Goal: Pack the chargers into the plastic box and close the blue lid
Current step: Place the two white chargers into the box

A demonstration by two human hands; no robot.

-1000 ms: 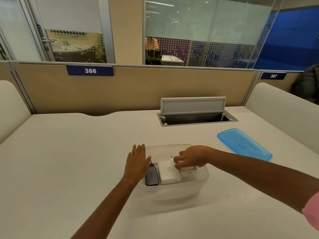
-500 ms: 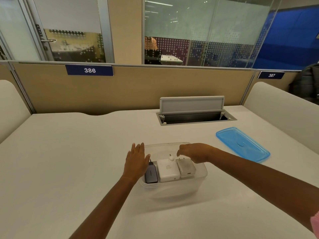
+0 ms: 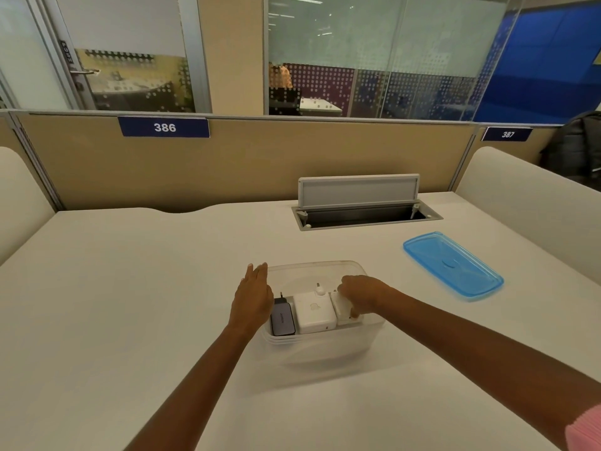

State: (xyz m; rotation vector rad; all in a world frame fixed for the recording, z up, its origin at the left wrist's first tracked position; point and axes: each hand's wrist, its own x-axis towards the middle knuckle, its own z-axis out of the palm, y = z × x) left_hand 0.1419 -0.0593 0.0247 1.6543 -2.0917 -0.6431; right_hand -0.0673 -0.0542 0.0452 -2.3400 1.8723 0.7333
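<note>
The right hand's fingers (image 3: pixel 353 312) curl down over the small white charger (image 3: pixel 341 309) at the right end of the row, pressing or pinching it; whether they truly grip it or only push on its top cannot be told from here. The left hand (image 3: pixel 253 299) lies flat and open against the left wall of the plastic box (image 3: pixel 325 346), holding nothing, just bracing it.

Inside the box three chargers sit side by side along the near wall: the grey charger (image 3: pixel 282 320) at left, the large white charger (image 3: pixel 313 312) in the middle, the small white one at right, each touching its neighbour.

To do this step well, the small charger probably needs seating flat, level with the others, so nothing stands above the rim. A steady downward push, with the left hand keeping the box from sliding on the tabletop (image 3: pixel 130 304), should serve.

The blue lid (image 3: pixel 452 265) lies well apart to the far right, not yet fitted.
</note>
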